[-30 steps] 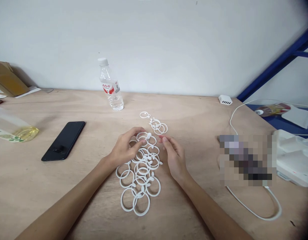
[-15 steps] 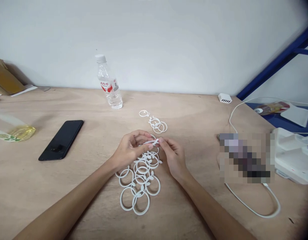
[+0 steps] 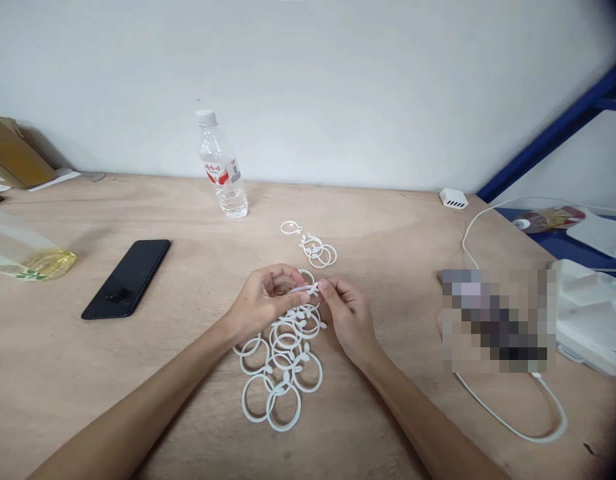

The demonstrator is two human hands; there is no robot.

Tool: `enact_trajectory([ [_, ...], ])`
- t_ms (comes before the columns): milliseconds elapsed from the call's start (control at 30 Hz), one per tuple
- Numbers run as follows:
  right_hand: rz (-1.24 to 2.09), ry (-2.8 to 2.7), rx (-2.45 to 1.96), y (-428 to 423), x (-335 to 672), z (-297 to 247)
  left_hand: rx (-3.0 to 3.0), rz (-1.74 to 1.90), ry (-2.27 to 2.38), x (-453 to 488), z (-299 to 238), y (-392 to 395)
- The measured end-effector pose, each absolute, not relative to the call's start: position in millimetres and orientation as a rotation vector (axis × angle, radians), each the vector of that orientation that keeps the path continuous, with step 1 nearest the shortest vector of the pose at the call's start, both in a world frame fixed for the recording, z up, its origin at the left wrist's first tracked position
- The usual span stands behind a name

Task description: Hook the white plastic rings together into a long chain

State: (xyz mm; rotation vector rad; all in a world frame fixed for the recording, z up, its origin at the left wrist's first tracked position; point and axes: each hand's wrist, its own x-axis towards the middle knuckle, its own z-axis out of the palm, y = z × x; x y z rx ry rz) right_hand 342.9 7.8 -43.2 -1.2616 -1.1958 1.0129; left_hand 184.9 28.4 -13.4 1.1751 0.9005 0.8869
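Note:
My left hand (image 3: 265, 298) pinches a white plastic ring clip (image 3: 302, 289) between thumb and fingers, above the table. My right hand (image 3: 349, 317) grips its tabbed end with thumb and forefinger; the fingertips partly cover it. Below both hands lies a pile of similar white ring clips (image 3: 283, 407), overlapping one another, each with small leaf-shaped tabs. Part of this pile is hidden by my left hand. Beyond the hands sits a smaller group of ring clips (image 3: 329, 255), and a single ring clip (image 3: 290, 228) lies just behind it.
A black phone (image 3: 128, 279) lies at left, near a bottle of yellow liquid (image 3: 51, 263). An upright water bottle (image 3: 223, 177) stands toward the wall. On the right are a blurred-out device (image 3: 488, 317), a white cable (image 3: 513, 433), a white power strip (image 3: 588, 320) and a small white charger (image 3: 453, 199).
The view has shifted slightly, so most things appear a little further right. Both hands keep their hold on the ring clip, with almost no movement of the fingers.

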Motion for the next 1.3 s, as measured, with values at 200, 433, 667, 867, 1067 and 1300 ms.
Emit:
enact_trajectory([
  [200,1.059,-1.166,-1.243,7,342,-43,1.221,0.891,0.908,184,-15,28],
  [433,0.992,-1.148,-1.26,9,341,-46,1.61,0.942,1.109,179,-28,32],
  [667,0.995,-1.148,-1.251,9,340,-48,2.071,0.882,1.182,171,-25,37],
  [867,0.999,-1.137,-1.262,8,339,-50,2.127,0.874,1.303,179,-21,49],
  [1067,1.017,-1.038,-1.224,8,338,-44,2.393,0.538,1.352,212,-19,79],
  [1300,1.049,-0.905,-1.127,12,341,-49,2.466,0.442,1.376,228,-19,86],
])
